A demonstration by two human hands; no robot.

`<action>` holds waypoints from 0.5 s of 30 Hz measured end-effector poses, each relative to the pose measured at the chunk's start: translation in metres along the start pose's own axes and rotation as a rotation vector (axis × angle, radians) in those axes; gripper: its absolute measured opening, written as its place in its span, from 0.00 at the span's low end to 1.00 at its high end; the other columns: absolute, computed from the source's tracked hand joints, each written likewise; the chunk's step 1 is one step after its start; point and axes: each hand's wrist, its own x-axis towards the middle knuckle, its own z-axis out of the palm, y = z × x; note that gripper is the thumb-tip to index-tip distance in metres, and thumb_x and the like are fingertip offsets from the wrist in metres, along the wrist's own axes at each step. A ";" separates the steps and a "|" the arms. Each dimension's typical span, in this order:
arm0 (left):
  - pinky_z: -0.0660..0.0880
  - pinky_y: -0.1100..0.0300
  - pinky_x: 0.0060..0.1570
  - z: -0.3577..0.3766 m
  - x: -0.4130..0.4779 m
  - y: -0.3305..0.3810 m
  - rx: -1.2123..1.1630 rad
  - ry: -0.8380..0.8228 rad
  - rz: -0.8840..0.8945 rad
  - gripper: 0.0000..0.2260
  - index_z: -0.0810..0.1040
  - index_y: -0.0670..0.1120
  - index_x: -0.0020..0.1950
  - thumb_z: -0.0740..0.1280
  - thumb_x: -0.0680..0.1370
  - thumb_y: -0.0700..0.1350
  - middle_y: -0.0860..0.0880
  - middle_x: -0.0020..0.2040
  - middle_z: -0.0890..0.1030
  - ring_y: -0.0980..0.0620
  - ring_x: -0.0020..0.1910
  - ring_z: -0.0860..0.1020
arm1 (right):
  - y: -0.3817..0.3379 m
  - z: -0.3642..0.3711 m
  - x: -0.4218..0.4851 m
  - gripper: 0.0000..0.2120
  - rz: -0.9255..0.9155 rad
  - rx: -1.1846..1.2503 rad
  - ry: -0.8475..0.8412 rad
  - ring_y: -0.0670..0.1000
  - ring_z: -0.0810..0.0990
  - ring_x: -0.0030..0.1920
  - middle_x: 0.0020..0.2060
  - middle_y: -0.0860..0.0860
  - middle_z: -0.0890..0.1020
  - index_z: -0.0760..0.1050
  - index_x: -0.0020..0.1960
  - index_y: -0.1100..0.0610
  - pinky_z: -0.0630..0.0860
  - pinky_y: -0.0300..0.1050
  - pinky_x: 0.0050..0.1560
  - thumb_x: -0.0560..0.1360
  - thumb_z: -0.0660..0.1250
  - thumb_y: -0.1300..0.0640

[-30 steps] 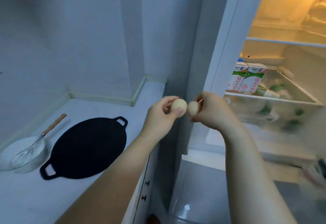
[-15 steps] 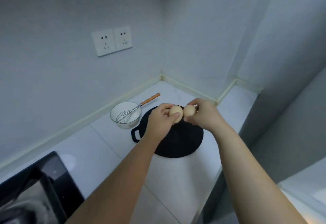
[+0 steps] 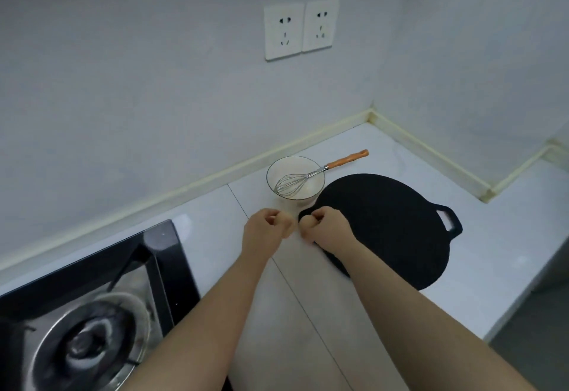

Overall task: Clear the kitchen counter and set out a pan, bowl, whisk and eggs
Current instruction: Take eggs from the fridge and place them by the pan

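Overall: top-down view of a white surface (image 3: 215, 215) in a wall corner, both forearms reaching in from the lower edge.
Left hand (image 3: 267, 227): clenched, knuckles up, fingers curled round the left egg (image 3: 288, 231); held low over the surface, in front of the bowl.
Right hand (image 3: 324, 227): clenched likewise, fingers curled round the right egg (image 3: 304, 226); positioned over the pan's near-left edge, covering part of the handle there.
Hands relative to each other: just beside one another, narrow gap between.
Eggs: mostly hidden inside the fists; only a pale rounded end visible at the inner side of each. Contact with the surface: cannot tell.
Bowl (image 3: 292, 164): white, upright, on the surface near the back wall, just beyond the hands, close against the pan's left rim.
Whisk (image 3: 320, 170): wire head lying inside the bowl, shaft resting on the rim, wooden handle pointing up and right, clear of the bowl.
Pan (image 3: 385, 221): black, flat, round, on the surface right of the bowl; loop handle on its right side fully visible.
Stove (image 3: 92, 313): black top with a metal burner, at lower left, well apart from the pan.
Sockets (image 3: 300, 29): two white plates side by side on the wall above the bowl.
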 end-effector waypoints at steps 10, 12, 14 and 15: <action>0.70 0.63 0.41 -0.007 0.040 -0.040 0.096 0.013 -0.119 0.06 0.81 0.47 0.46 0.69 0.72 0.48 0.52 0.41 0.81 0.52 0.44 0.79 | 0.006 0.058 0.029 0.08 -0.019 -0.055 0.102 0.48 0.73 0.39 0.43 0.52 0.75 0.73 0.47 0.61 0.67 0.36 0.34 0.74 0.63 0.56; 0.69 0.64 0.43 -0.008 0.045 -0.041 0.103 0.018 -0.107 0.06 0.81 0.47 0.47 0.70 0.72 0.46 0.52 0.42 0.80 0.52 0.45 0.78 | 0.006 0.063 0.034 0.10 -0.016 -0.092 0.103 0.52 0.74 0.41 0.46 0.54 0.72 0.74 0.47 0.64 0.69 0.40 0.40 0.74 0.63 0.56; 0.68 0.64 0.43 -0.008 0.047 -0.039 0.100 0.017 -0.103 0.02 0.79 0.49 0.44 0.70 0.72 0.46 0.51 0.41 0.79 0.52 0.44 0.77 | 0.005 0.065 0.037 0.10 -0.016 -0.102 0.107 0.54 0.74 0.42 0.46 0.56 0.72 0.74 0.44 0.65 0.70 0.42 0.41 0.74 0.63 0.57; 0.68 0.63 0.43 -0.008 0.047 -0.040 0.104 0.019 -0.105 0.02 0.77 0.50 0.41 0.70 0.73 0.46 0.51 0.40 0.79 0.52 0.43 0.76 | 0.005 0.068 0.038 0.09 -0.016 -0.109 0.107 0.54 0.74 0.42 0.46 0.57 0.73 0.73 0.41 0.64 0.69 0.42 0.41 0.73 0.63 0.57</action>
